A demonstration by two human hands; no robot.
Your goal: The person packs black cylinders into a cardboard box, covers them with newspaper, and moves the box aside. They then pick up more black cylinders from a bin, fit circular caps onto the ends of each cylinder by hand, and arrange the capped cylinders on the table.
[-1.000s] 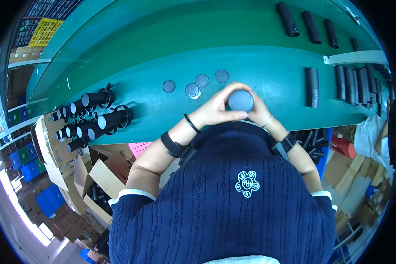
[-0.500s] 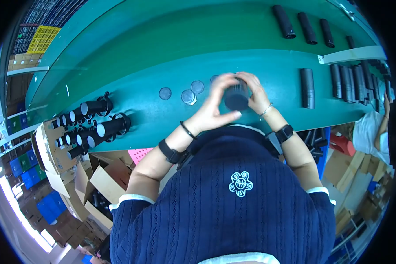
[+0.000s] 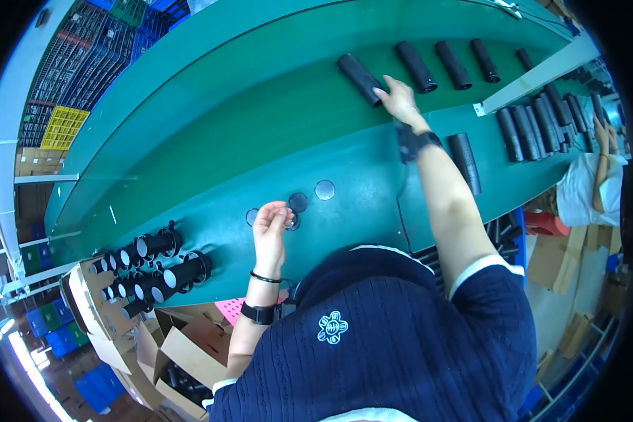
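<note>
My right hand [image 3: 403, 100] reaches far out over the raised green belt, its thumb and forefinger spread apart. Its thumb is at the near end of a black cylindrical tube [image 3: 359, 79]; I cannot tell whether they touch. My left hand [image 3: 269, 226] is over the lower green table with its fingers curled together; what they hold, if anything, is hidden. Around those fingers lie small round dark discs: one disc [image 3: 252, 217] to the left, one partly covered disc [image 3: 293, 223], and one disc [image 3: 298, 202] just beyond. Another disc [image 3: 325, 190] lies farther right.
More black tubes [image 3: 415, 67] lie along the belt to the right. One tube [image 3: 465, 163] rests on the table; several others [image 3: 531, 131] are grouped beyond a white bar [image 3: 534, 74]. Black cylinders with rings [image 3: 183, 273] stand left, above open cardboard boxes [image 3: 193, 344]. A co-worker [image 3: 591, 186] is at far right.
The dark cylinder that was between both hands is no longer there. My right hand has moved far right to a tube on the belt, and my left hand has moved left to the discs.
</note>
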